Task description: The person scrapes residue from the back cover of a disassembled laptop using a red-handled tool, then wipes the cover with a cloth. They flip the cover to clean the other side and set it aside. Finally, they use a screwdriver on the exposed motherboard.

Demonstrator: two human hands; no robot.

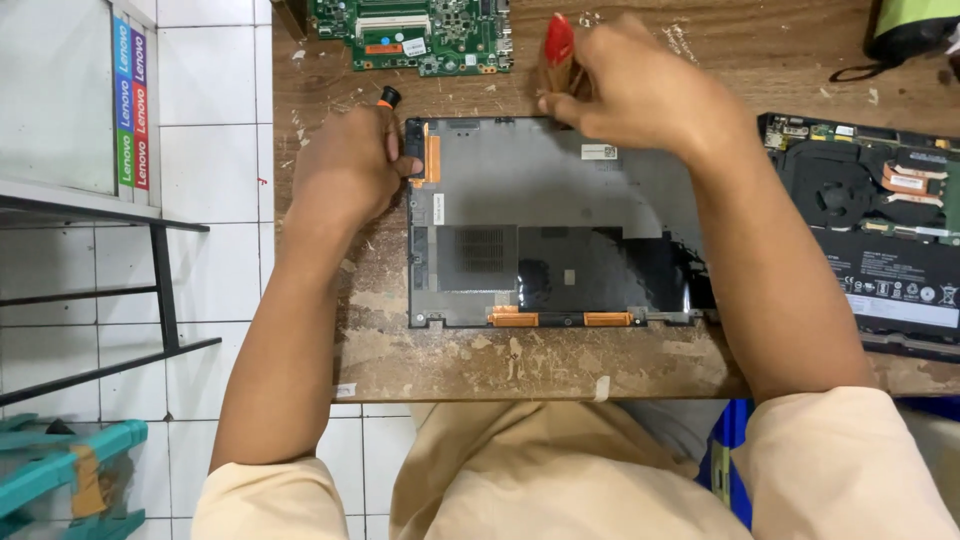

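2 bare hands bracket the far edge of a dark grey laptop base panel [545,225] that I see lying flat on a worn wooden workbench [520,365], its long axis running left to right across my view and its copper-coloured strips along the near edge. The left hand [345,165] sits at the panel's far-left corner, fingers curled shut around a small tool of which only a black-and-orange tip [388,97] shows above the knuckles; the fingertips press against the corner beside an orange strip, and I cannot tell how much of the tool lies inside the fist. The right hand [630,90] is at the far edge nearer the middle, pinched closed on a red-handled tool [558,45] that stands nearly upright, its working end hidden behind the fingers where they meet the panel's rim. From that grip the panel stretches toward me and to both sides, so each hand is touching it, the left at the end of the long axis and the right partway along it. Both forearms angle in from the near corners of the bench, elbows wide, wrists bent down over the work. A green circuit board [420,30] lies beyond the panel, and an opened laptop [870,230] with its fan and battery exposed rests just beside it to the right.
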